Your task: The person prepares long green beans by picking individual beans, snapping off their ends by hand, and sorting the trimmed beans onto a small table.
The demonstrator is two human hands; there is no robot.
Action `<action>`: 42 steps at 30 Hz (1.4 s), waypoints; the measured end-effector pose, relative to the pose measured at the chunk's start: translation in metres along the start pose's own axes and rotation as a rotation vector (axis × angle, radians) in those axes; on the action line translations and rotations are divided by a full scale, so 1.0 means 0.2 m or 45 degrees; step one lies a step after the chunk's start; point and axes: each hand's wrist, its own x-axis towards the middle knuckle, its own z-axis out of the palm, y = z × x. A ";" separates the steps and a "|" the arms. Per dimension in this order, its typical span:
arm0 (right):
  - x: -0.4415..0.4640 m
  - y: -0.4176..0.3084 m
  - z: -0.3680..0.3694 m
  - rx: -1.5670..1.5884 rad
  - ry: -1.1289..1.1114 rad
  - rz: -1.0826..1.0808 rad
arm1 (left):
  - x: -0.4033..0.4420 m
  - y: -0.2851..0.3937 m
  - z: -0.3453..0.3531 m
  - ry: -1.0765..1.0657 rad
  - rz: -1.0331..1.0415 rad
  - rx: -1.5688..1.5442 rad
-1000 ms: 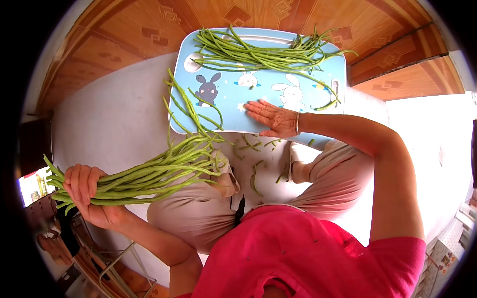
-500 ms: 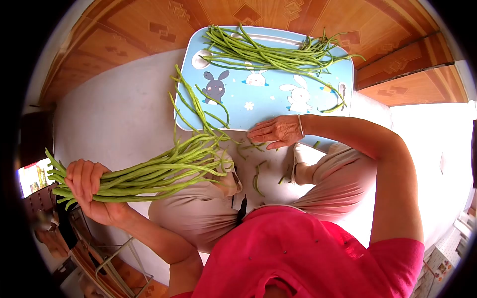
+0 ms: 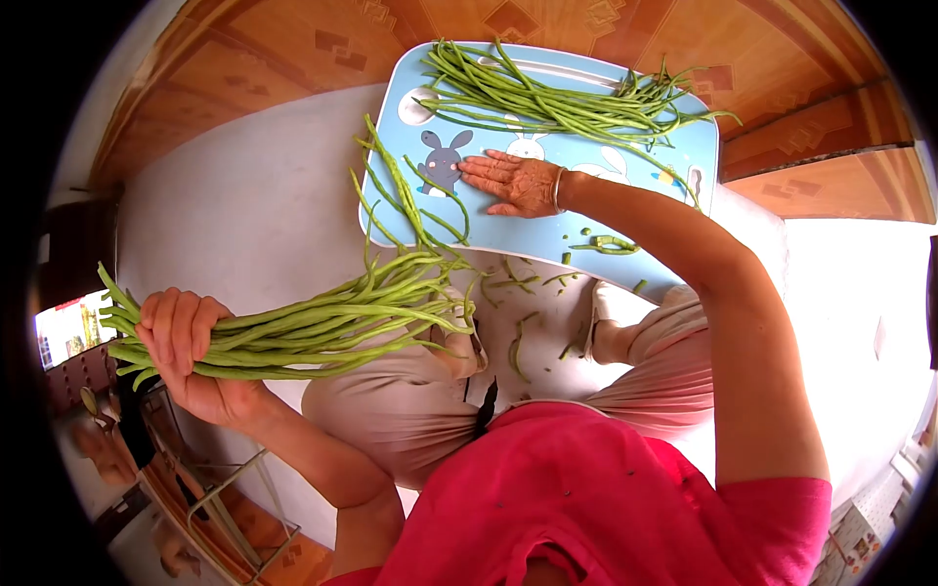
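My left hand [image 3: 188, 356] is closed round one end of a thick bunch of long green beans [image 3: 322, 332], held out over my left thigh. The bunch's far ends spread toward the near left edge of a small blue table [image 3: 528, 232] with rabbit pictures. Flat on that tabletop lies my right hand [image 3: 513, 183], fingers stretched out beside the dark rabbit; it holds nothing. A few loose long beans [image 3: 405, 195] lie to its left, some hanging over the edge. Another pile of long beans [image 3: 557, 105] rests along the table's far side.
Short bean pieces [image 3: 606, 244] lie near the table's front right edge. More bean scraps [image 3: 518, 342] are scattered on the floor between my feet. Wooden panels [image 3: 293, 59] stand behind the table. A metal-framed rack [image 3: 230, 488] is at lower left.
My right hand has moved from the table's front edge up onto its middle. The short bean pieces near the front right edge now show. My left hand still grips the bunch.
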 end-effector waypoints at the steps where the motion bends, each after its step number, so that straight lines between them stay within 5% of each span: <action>1: -0.06 -0.07 -0.01 0.076 -0.038 -0.107 | 0.00 0.00 0.00 0.002 0.006 0.003; 4: -0.27 -0.30 -0.06 0.428 -0.369 -0.619 | -0.01 0.01 -0.01 -0.014 0.015 0.006; 6: -0.31 -0.32 -0.09 0.399 -0.292 -0.531 | -0.01 0.00 -0.01 -0.031 -0.006 -0.009; 10: -0.23 -0.23 -0.07 0.171 0.017 0.191 | -0.01 0.00 0.01 -0.002 -0.040 -0.060; 16: -0.31 -0.53 -0.07 0.568 -0.293 -0.590 | -0.01 -0.02 0.01 -0.019 -0.057 -0.051; 22: -0.54 -0.12 -0.33 0.139 0.217 0.309 | -0.03 0.00 0.02 -0.055 -0.101 -0.085; 24: -0.66 -0.07 -0.42 0.110 0.149 0.533 | -0.03 0.01 0.02 -0.044 -0.098 -0.099; 29: -0.86 -0.17 -0.43 0.376 -0.186 0.637 | -0.03 0.01 0.03 -0.019 -0.096 -0.098; 36: -0.83 -0.24 -0.35 0.072 -0.434 0.556 | -0.03 -0.02 0.05 -0.050 -0.115 -0.073; 42: -0.75 -0.31 -0.33 0.277 -0.252 0.486 | -0.02 -0.01 0.04 -0.060 -0.094 -0.042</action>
